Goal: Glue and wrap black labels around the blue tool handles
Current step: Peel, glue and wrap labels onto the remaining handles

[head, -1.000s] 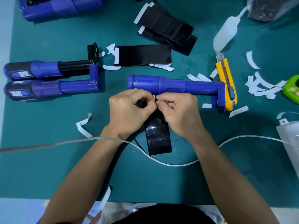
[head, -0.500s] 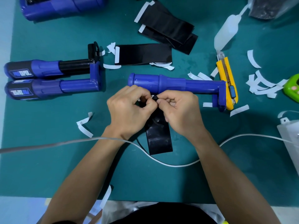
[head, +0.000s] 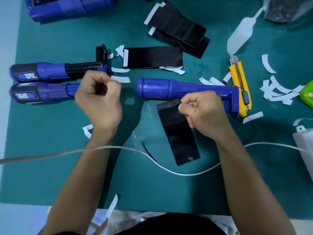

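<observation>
Now the right hand [head: 203, 112] is pinching the label [head: 177, 133], grip tight, at 6 o'clock of the handle [head: 177, 89]; keeping its edge straight is what matters. The left hand [head: 100, 97] is looking too blurry to tell its grip.

Work surface: a teal mat [head: 50, 150] covers a pale table, whose edge shows at left and along the bottom.
Cable: a white cord [head: 177, 173] sags across the mat from the left edge to the right.
Cutter: a yellow utility knife [head: 240, 85] lies lengthwise, right of centre.
Paper scraps: white strips [head: 277, 94] lie heaped near the right edge, just beside a lime-green object [head: 307, 95] cut off by the frame; one curved strip [head: 267, 63] lies apart above them.
Right edge: a white box [head: 304, 141], partly out of view.
Top right: a clear plastic bag [head: 284, 9] with dark contents.
</observation>
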